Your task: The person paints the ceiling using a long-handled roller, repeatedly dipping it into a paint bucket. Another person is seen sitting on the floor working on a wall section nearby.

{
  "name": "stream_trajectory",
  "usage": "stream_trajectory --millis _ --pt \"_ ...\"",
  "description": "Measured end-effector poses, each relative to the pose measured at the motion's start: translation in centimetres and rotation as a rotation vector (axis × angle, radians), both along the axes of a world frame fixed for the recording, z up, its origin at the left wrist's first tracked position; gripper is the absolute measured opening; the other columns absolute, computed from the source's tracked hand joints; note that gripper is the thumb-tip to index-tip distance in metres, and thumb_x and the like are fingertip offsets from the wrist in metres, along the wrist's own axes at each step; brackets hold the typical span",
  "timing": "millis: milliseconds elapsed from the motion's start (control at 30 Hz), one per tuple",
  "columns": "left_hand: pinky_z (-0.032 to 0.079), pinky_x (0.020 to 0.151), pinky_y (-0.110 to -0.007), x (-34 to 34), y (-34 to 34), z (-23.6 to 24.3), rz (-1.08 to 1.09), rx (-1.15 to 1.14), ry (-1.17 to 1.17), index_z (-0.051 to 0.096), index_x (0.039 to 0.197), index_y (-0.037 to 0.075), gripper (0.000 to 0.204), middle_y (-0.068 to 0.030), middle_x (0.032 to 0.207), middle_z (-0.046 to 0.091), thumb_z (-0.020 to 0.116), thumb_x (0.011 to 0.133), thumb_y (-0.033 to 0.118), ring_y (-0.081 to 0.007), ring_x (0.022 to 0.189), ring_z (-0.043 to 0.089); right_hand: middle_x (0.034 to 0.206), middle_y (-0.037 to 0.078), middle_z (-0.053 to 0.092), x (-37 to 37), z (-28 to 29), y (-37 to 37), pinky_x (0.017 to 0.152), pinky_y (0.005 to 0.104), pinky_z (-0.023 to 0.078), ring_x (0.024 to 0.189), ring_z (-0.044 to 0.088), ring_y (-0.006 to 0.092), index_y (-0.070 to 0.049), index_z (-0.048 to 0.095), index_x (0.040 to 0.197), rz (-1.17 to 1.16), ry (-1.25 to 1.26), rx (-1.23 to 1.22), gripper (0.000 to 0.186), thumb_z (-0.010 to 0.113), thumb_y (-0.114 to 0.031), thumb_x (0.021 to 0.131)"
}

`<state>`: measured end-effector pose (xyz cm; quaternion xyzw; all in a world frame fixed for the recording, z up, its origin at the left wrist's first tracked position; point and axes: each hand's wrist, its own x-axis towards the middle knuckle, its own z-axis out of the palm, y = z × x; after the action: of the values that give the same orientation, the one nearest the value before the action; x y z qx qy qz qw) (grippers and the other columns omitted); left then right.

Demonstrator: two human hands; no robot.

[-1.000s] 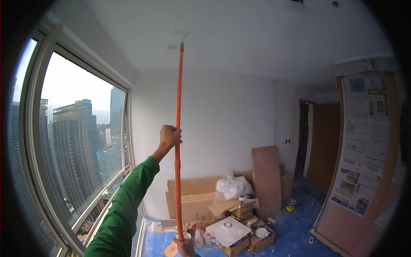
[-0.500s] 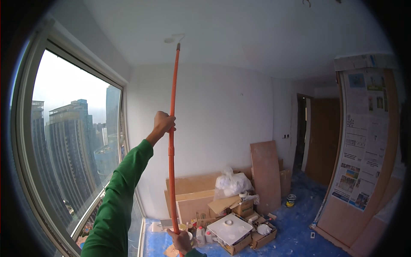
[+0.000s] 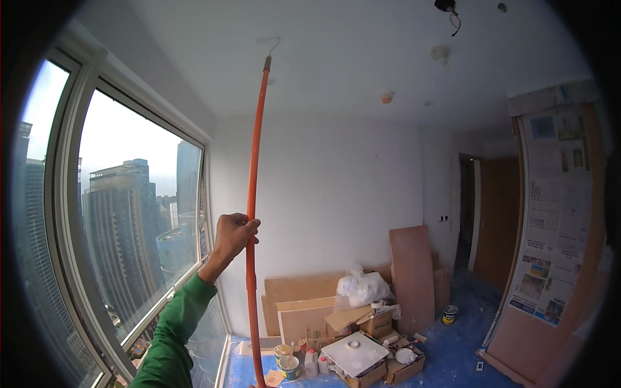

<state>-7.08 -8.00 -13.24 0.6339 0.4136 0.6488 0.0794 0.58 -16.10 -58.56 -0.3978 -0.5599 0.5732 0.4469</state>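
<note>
Up it goes, the slim orange pole (image 3: 256,155), nearly upright left of centre, its wire-framed roller (image 3: 277,45) at the smooth ceiling (image 3: 336,58); the left hand (image 3: 234,237) is wrapped around the shaft; only a sliver of the right hand (image 3: 253,387) shows at the lower edge, its grip impossible to tell; the ceiling looks pale throughout, yet covered and remaining patches can't be told apart; below, round tins (image 3: 289,368), a crumpled translucent bag (image 3: 361,288) and flat brown boards (image 3: 413,278) gather before the matt white wall (image 3: 330,187), above pale-flecked blue floor (image 3: 462,352).
</note>
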Motion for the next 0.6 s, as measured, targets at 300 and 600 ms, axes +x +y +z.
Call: stream_trajectory --millis 300,600 --pt "0.053 0.054 -0.028 3.4 -10.3 -2.7 0.032 0.064 0.045 0.065 0.089 -0.013 0.027 -0.0147 0.07 0.067 0.066 0.087 0.014 -0.0188 0.058 0.068 0.056 0.001 0.049 4.0 -4.9 -4.1 0.05 0.0397 0.036 0.052 0.046 0.0174 -0.007 0.058 0.065 0.065 -0.061 0.02 0.035 0.069 -0.035 0.084" --pt "0.053 0.054 -0.027 6.5 -17.5 -5.2 0.017 0.124 -0.041 0.064 0.095 -0.013 0.022 -0.0125 0.071 0.068 0.062 0.089 0.008 -0.0167 0.059 0.068 0.06 0.005 0.054 8.3 -4.7 -6.4 0.054 0.0406 0.038 0.056 0.049 0.019 -0.005 0.06 0.071 0.063 -0.066 0.077 0.033 0.067 -0.035 0.084"
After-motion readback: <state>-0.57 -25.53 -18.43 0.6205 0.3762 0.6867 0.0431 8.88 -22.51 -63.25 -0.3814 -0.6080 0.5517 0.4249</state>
